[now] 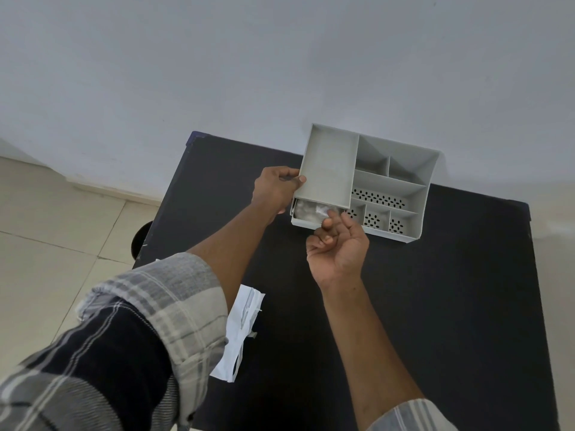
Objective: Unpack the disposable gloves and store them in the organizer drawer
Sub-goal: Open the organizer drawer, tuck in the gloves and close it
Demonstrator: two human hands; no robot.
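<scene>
A grey plastic organizer [404, 188] with several compartments stands at the far side of the black table [435, 306]. Its drawer [306, 223] is pulled out a little at the front left, and clear crumpled gloves [311, 209] lie inside it. My left hand [277, 189] grips the organizer's left edge, thumb on the rim. In front of the drawer my right hand [337, 244] is held palm up with the fingers curled, its fingertips touching the gloves at the drawer opening. A torn white packet [241, 331] lies flat on the table near my left forearm.
A pale wall rises right behind the organizer. Left of the table is a tiled floor with a dark round object [141, 237] partly hidden by the table edge.
</scene>
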